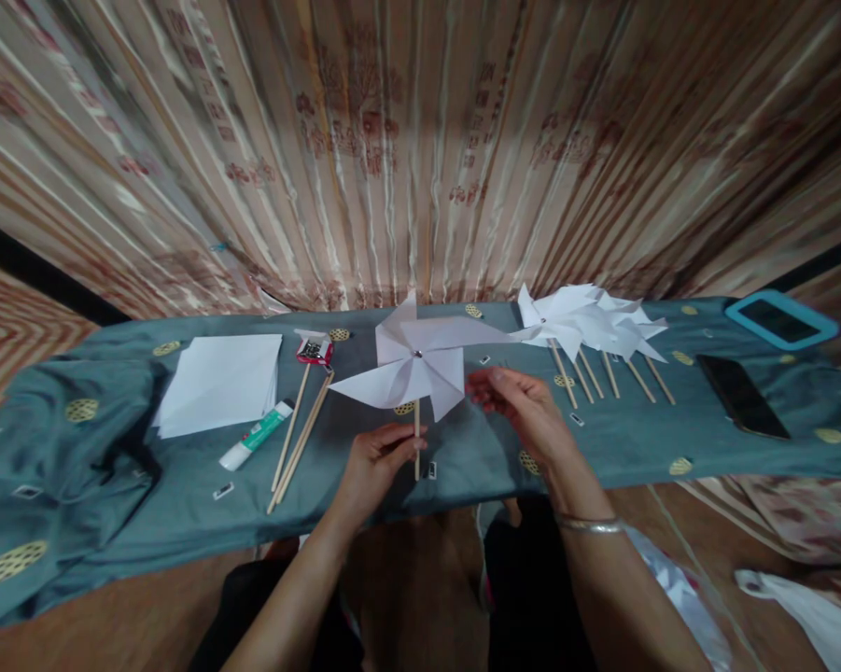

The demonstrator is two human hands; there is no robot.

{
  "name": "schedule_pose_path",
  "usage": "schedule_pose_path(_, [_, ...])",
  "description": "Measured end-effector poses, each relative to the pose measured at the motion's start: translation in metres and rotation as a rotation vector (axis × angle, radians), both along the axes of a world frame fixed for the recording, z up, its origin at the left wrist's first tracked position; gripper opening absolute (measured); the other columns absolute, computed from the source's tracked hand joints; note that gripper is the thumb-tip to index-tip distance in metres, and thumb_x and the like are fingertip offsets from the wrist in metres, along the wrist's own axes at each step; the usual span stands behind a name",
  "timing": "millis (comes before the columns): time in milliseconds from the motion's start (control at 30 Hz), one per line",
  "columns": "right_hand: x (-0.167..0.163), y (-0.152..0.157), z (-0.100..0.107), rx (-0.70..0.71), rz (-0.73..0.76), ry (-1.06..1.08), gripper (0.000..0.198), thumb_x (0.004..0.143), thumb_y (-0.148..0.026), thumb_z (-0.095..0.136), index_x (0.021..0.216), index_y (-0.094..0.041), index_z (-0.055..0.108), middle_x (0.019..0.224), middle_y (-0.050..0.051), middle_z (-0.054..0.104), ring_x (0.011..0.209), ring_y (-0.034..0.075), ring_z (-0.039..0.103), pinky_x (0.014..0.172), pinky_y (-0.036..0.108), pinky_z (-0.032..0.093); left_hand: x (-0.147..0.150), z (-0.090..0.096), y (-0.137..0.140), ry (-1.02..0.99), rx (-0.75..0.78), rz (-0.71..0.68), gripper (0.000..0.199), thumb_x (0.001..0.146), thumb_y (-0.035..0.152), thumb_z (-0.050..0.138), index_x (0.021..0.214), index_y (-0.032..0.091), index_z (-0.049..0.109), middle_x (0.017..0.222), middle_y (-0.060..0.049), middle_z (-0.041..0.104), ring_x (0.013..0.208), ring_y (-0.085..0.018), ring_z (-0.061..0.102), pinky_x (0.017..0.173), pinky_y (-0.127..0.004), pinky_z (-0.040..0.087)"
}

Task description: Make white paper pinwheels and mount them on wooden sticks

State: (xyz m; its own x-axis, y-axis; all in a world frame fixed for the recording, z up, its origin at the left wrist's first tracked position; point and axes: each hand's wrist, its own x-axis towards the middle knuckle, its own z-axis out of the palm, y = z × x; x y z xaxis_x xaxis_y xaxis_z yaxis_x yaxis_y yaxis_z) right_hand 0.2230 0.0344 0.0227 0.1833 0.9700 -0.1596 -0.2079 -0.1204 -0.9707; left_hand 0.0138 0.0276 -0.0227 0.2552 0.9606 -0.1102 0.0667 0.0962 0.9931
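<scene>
A white paper pinwheel (pixel 427 359) on a wooden stick stands upright in front of me, a small pin at its centre. My left hand (pixel 385 453) is closed on the stick below the blades. Just right of the blades is my right hand (pixel 508 397), its fingers curled and blurred; whether they touch the paper or hold anything I cannot make out. Several finished pinwheels (pixel 595 317) lie overlapping to the right, sticks toward me. Left of the held one are loose wooden sticks (pixel 301 443) and a small red box of pins (pixel 315 349).
White paper squares (pixel 220 383) are stacked at the left, near a green-and-white glue stick (pixel 258 436). A black phone (pixel 742 397) and a blue-framed tablet (pixel 782 319) lie at the right. Bunched grey-green cloth (pixel 63 448) covers the left end. A curtain (pixel 406 140) hangs behind.
</scene>
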Motion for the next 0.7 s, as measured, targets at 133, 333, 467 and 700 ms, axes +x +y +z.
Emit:
schedule_pose_path(133, [0.015, 0.002, 0.009, 0.154, -0.240, -0.004, 0.037, 0.067, -0.052, 0.077, 0.089, -0.022, 0.075, 0.092, 0.004, 0.075, 0.078, 0.015, 0.066, 0.066, 0.025, 0.051, -0.001, -0.003, -0.002, -0.007, -0.013, 0.000, 0.025, 0.068, 0.031, 0.072, 0.088, 0.017, 0.078, 0.074, -0.005, 0.074, 0.061, -0.014, 0.061, 0.059, -0.024, 0.050])
schedule_pose_path(333, [0.015, -0.001, 0.020, 0.428, -0.436, -0.284, 0.043, 0.077, -0.044, 0.071, 0.115, -0.025, 0.064, 0.123, 0.007, 0.066, 0.112, 0.022, 0.062, 0.096, 0.042, 0.049, 0.001, -0.005, -0.004, 0.049, 0.024, -0.023, 0.024, 0.069, 0.032, 0.071, 0.088, 0.019, 0.079, 0.086, -0.006, 0.077, 0.070, -0.018, 0.067, 0.065, -0.026, 0.052])
schedule_pose_path(467, [0.010, -0.007, 0.025, 0.518, -0.383, -0.610, 0.046, 0.083, -0.036, 0.064, 0.127, -0.028, 0.056, 0.139, 0.008, 0.054, 0.129, 0.025, 0.049, 0.104, 0.049, 0.042, 0.001, -0.011, -0.006, 0.079, 0.061, -0.037, 0.020, 0.071, 0.033, 0.069, 0.081, 0.019, 0.078, 0.072, -0.003, 0.075, 0.068, -0.018, 0.066, 0.066, -0.026, 0.051])
schedule_pose_path(700, [0.001, -0.017, 0.034, 0.603, -0.223, -0.941, 0.030, 0.087, -0.023, 0.056, 0.114, -0.028, 0.065, 0.147, 0.006, 0.044, 0.138, 0.027, 0.039, 0.112, 0.055, 0.031, -0.002, -0.006, -0.007, 0.131, 0.309, -0.074, 0.018, 0.077, 0.028, 0.064, 0.064, 0.018, 0.071, 0.062, -0.001, 0.067, 0.060, -0.015, 0.060, 0.058, -0.023, 0.047])
